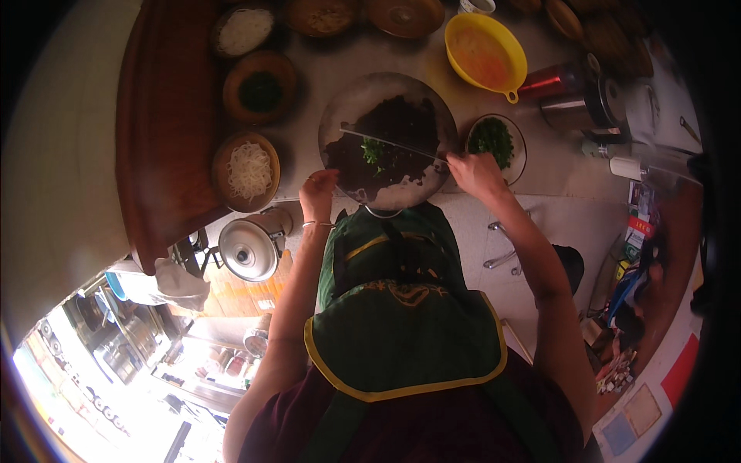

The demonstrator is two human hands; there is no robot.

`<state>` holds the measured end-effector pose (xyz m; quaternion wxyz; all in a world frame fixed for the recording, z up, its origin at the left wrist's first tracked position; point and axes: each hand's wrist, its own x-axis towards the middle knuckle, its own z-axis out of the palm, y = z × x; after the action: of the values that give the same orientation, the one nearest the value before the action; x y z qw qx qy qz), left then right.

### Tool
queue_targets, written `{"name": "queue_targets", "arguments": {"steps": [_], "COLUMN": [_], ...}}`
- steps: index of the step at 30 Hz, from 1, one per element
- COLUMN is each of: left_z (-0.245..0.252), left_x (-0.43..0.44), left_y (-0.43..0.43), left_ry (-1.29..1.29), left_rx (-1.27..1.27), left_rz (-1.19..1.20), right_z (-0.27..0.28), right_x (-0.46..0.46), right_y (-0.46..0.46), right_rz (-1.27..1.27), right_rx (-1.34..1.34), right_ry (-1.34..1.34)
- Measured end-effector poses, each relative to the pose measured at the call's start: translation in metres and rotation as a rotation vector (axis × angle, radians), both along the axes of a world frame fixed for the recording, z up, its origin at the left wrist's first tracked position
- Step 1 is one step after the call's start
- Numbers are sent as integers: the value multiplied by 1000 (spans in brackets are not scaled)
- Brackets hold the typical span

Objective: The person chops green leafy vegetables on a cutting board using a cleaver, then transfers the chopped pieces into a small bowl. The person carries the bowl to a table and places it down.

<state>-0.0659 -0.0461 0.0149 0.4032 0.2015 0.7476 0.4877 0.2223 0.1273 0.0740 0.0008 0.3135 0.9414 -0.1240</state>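
Observation:
My right hand grips thin, pale chopsticks, which reach left across a large round tray. Spread over the tray is a dark, moist-looking mass that I cannot identify. A small heap of chopped green herbs sits on it, under the chopsticks. At the tray's left rim is my left hand, fingers bent; whether they grip the rim is hard to tell. Just right of the tray, close to my right hand, a plate holds more chopped greens.
Left are bowls of white shreds, dark greens and more white strands. A yellow handled basin holds something orange. Beyond it lie a red cylinder and a metal kettle. A lidded pot stands lower left.

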Motion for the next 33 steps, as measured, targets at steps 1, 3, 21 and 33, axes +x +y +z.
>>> {"name": "queue_targets", "arguments": {"steps": [1,3,21,33], "left_z": [0,1,-3,-3], "left_x": [-2,-5,-12,-14], "left_y": [0,1,-7,-5], "left_ry": [-2,-14,8,151], "left_rx": [4,-21,-2,101], "left_rz": [-11,-19,-114,-109], "right_z": [0,2,3,13], "right_x": [2,6,-7,6], "right_y": [-3,-9,-21,-65], "right_rz": [17,50,-149,-305], "right_rx": [5,18,63,3], "right_ry": [-6,-19,58,104]}}
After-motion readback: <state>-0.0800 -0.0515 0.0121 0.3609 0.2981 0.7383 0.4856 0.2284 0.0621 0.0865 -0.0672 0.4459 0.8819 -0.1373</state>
